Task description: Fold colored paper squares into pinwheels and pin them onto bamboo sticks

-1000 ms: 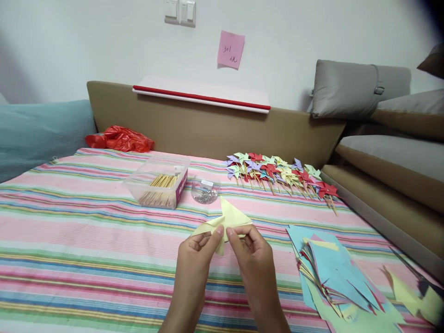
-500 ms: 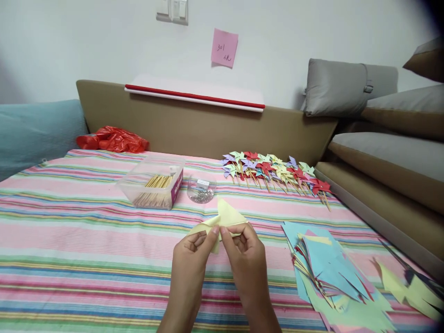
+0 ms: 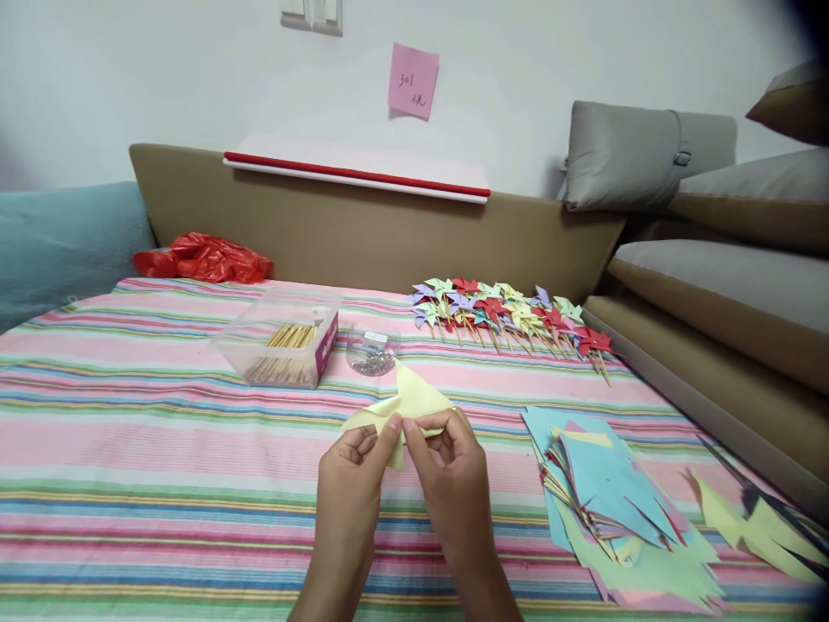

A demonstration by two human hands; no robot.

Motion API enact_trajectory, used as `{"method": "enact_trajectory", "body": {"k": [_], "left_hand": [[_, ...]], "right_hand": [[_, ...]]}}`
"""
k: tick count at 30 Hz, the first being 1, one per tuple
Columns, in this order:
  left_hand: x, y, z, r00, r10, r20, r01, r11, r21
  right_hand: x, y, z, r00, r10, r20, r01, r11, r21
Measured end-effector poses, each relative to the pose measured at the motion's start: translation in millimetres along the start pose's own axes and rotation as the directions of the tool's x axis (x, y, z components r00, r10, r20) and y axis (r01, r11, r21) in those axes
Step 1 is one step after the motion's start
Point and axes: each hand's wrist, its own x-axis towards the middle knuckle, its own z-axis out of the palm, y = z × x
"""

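Note:
Between my two hands is a pale yellow paper pinwheel (image 3: 418,393), partly folded, with one point standing up and other flaps bent toward its middle. My left hand (image 3: 356,466) pinches its left side, thumb pressed near the centre. From the right, my right hand (image 3: 450,466) grips it too, its thumb tip close beside the left thumb. The fingertips behind the paper are partly hidden. Just beyond the paper sits a round clear container (image 3: 374,352) of small metallic pins. To its left, a clear plastic box (image 3: 226,345) holds many thin wooden sticks (image 3: 291,337).
Finished pinwheels (image 3: 492,309) on sticks lie at the back right. Cut coloured paper sheets (image 3: 602,484) are stacked at the right, with scissors (image 3: 744,484) and loose yellow paper (image 3: 764,536) beyond. A red plastic bag (image 3: 213,257) lies back left; cushions (image 3: 725,285) line the right edge.
The view has shifted slightly, so everything sits a little further left and higher. Both hands keep hold of the yellow pinwheel, with only slight finger movement.

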Motion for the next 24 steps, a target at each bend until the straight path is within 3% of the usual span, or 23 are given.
{"method": "enact_trajectory", "body": {"k": [12, 16, 20, 24], "left_hand": [[3, 5, -1, 0.997, 0.012, -0.072, -0.010, 1.000, 0.028], [5, 10, -4, 0.994, -0.002, -0.108, 0.001, 1.000, -0.014], [10, 14, -14, 0.998, -0.055, -0.020, 0.055, 0.998, 0.005], [13, 15, -22, 0.998, -0.068, 0.007, 0.067, 0.997, 0.042]], "right_hand": [[5, -3, 1, 0.992, -0.121, 0.037, 0.123, 0.990, -0.066], [7, -6, -3, 0.976, -0.186, 0.111, 0.195, 0.977, -0.081], [10, -5, -10, 0.950, -0.209, 0.231, 0.234, 0.968, -0.087], [12, -6, -14, 0.943, -0.198, 0.267, 0.229, 0.969, -0.091]]}}
